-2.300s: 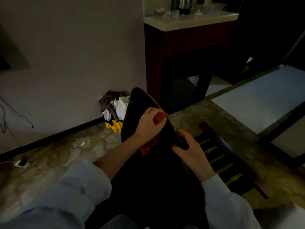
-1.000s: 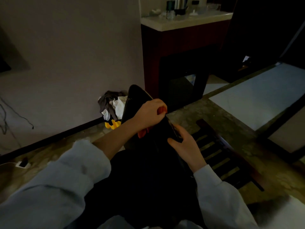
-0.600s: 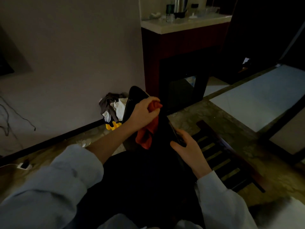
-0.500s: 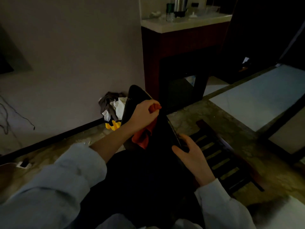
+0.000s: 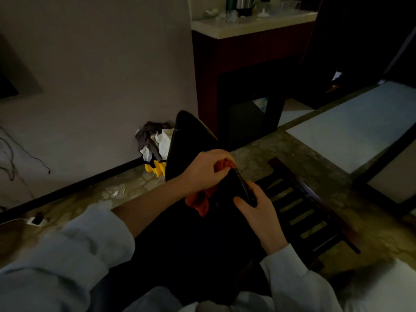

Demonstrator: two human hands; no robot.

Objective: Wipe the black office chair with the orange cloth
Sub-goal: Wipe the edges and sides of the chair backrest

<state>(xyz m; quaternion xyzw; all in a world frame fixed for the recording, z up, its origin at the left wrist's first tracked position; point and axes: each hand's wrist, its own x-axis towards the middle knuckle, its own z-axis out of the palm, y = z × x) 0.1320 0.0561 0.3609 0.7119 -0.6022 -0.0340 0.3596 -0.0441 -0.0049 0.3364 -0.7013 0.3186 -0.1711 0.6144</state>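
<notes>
The black office chair [image 5: 191,136] lies tipped in front of me, its dark back running from the wall toward my lap. My left hand [image 5: 206,168] grips the orange cloth [image 5: 200,200] and presses it against the chair's right edge; part of the cloth hangs below my wrist. My right hand [image 5: 258,212] holds the same edge of the chair just below, fingers curled round the rim. The room is dim and the chair's lower part merges into shadow.
A pile of clothes and a yellow item [image 5: 155,145] lies by the wall behind the chair. A dark red counter [image 5: 245,41] with bottles stands at the back. A slatted wooden rack [image 5: 304,210] lies on the floor to the right. Cables [image 5: 13,161] hang at left.
My left hand has slid the cloth down the chair's edge toward my right hand. My right hand keeps its hold on the rim.
</notes>
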